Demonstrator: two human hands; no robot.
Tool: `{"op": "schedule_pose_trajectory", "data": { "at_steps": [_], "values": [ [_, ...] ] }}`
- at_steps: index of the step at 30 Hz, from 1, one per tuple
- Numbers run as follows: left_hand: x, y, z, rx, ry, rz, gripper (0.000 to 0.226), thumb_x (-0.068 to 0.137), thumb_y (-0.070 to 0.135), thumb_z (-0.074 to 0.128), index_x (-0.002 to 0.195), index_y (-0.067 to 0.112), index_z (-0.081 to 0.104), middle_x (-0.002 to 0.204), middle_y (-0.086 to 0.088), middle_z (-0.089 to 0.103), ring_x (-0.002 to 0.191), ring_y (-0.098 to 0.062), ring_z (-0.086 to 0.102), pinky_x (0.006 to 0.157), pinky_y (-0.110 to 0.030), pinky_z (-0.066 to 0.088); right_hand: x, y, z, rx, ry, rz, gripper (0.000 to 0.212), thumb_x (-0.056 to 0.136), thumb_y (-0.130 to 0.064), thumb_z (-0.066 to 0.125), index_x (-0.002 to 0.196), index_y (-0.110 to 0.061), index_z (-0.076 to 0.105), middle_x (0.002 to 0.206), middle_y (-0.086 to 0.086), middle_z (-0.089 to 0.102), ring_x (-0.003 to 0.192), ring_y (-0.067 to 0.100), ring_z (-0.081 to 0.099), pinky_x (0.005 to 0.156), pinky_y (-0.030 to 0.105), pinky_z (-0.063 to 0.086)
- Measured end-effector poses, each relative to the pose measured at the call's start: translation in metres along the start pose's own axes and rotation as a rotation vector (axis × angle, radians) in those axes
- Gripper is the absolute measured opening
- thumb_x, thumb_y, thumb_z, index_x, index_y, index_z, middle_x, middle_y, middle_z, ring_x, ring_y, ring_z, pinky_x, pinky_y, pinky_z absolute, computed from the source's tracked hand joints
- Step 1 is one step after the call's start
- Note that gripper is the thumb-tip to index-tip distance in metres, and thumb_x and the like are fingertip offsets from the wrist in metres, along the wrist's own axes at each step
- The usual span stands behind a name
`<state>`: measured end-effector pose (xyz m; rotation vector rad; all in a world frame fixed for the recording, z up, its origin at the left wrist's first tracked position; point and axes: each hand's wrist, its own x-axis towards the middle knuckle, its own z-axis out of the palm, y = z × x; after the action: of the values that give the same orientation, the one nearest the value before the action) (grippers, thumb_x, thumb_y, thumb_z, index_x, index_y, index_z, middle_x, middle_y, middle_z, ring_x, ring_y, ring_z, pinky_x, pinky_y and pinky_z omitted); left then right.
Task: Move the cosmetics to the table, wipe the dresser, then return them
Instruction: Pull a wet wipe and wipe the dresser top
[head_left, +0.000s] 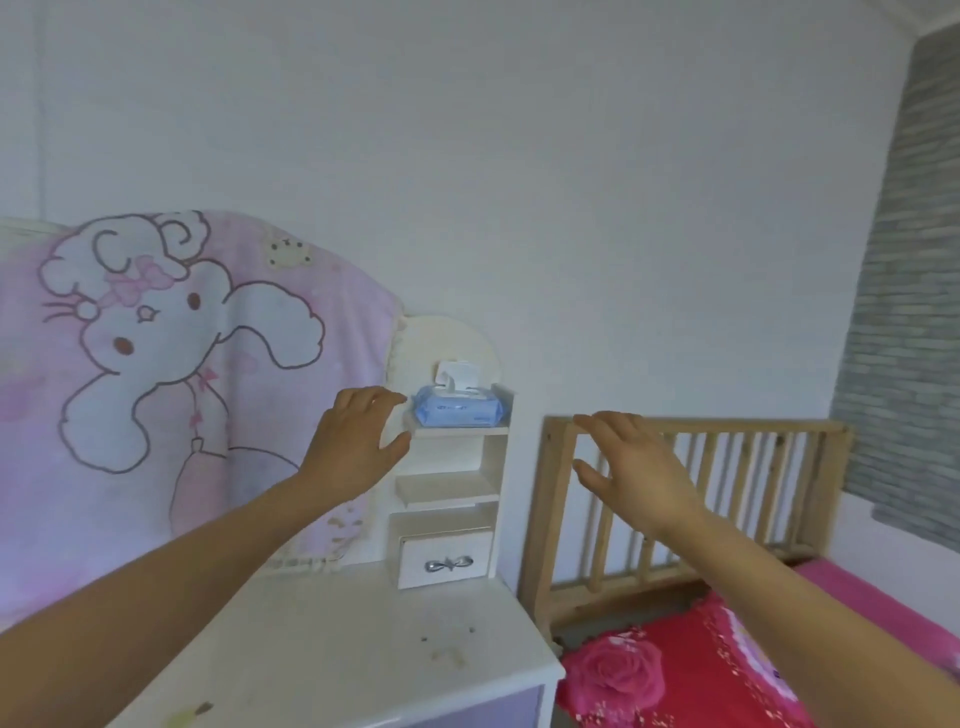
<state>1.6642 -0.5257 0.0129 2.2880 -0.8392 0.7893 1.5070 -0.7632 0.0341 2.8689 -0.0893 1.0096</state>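
A blue pack of wet wipes (458, 411) lies on the top shelf of the white dresser's small shelf unit (451, 496), a white wipe sticking up from its lid. My left hand (358, 441) is raised just left of the pack, fingers loosely spread, holding nothing. My right hand (631, 465) hovers to the right of the shelf unit, in front of a wooden railing, also empty with relaxed fingers. The dresser top (332, 644) is white with a few small stains. No cosmetics are in sight.
A pink cartoon blanket (171, 395) hangs over the dresser's back on the left. A wooden slatted bed rail (727, 467) and a red floral bedspread (675, 670) lie to the right. A small drawer with a bow handle (445, 562) sits under the shelves.
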Motion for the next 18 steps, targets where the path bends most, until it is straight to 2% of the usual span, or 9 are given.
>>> {"op": "schedule_pose_trajectory", "data": {
  "at_steps": [4, 7, 12, 16, 18],
  "values": [
    [0.022, -0.014, 0.026, 0.053, -0.014, -0.076, 0.047, 0.092, 0.030, 0.049, 0.134, 0.012, 0.039, 0.141, -0.005, 0.039, 0.130, -0.025, 0.027, 0.103, -0.034, 0.028, 0.033, 0.012, 0.053, 0.190, 0.025, 0.018, 0.049, 0.091, -0.031, 0.048, 0.135, -0.009, 0.040, 0.133, 0.011, 0.048, 0.124, 0.030, 0.040, 0.101, 0.035, 0.031],
    [0.047, -0.035, 0.052, 0.091, -0.008, -0.116, 0.047, 0.091, 0.029, 0.049, 0.134, 0.012, 0.039, 0.141, -0.006, 0.039, 0.131, -0.026, 0.028, 0.103, -0.036, 0.029, 0.059, 0.018, 0.099, 0.224, -0.053, -0.012, 0.049, 0.093, -0.030, 0.046, 0.138, -0.014, 0.034, 0.137, 0.007, 0.043, 0.127, 0.026, 0.035, 0.101, 0.027, 0.027],
    [0.109, -0.075, 0.103, 0.093, 0.044, -0.198, 0.048, 0.091, 0.033, 0.048, 0.134, 0.013, 0.040, 0.142, -0.004, 0.039, 0.132, -0.025, 0.028, 0.105, -0.038, 0.028, 0.128, 0.044, 0.168, 0.212, -0.129, -0.060, 0.056, 0.087, -0.044, 0.037, 0.137, -0.016, 0.036, 0.136, 0.005, 0.045, 0.125, 0.024, 0.039, 0.102, 0.034, 0.034],
    [0.160, -0.099, 0.151, 0.058, 0.053, -0.212, 0.047, 0.091, 0.031, 0.050, 0.133, 0.013, 0.041, 0.140, -0.004, 0.041, 0.131, -0.024, 0.029, 0.102, -0.036, 0.029, 0.199, 0.072, 0.209, 0.215, -0.131, -0.061, 0.048, 0.093, -0.036, 0.043, 0.138, -0.020, 0.033, 0.138, -0.001, 0.041, 0.128, 0.020, 0.033, 0.101, 0.029, 0.032],
    [0.185, -0.107, 0.175, 0.049, 0.045, -0.214, 0.048, 0.091, 0.037, 0.049, 0.132, 0.014, 0.042, 0.139, -0.003, 0.042, 0.130, -0.023, 0.030, 0.102, -0.034, 0.029, 0.225, 0.085, 0.231, 0.255, -0.127, -0.044, 0.046, 0.094, -0.033, 0.044, 0.137, -0.021, 0.033, 0.138, -0.002, 0.041, 0.127, 0.019, 0.033, 0.097, 0.028, 0.033]
  ]
}}
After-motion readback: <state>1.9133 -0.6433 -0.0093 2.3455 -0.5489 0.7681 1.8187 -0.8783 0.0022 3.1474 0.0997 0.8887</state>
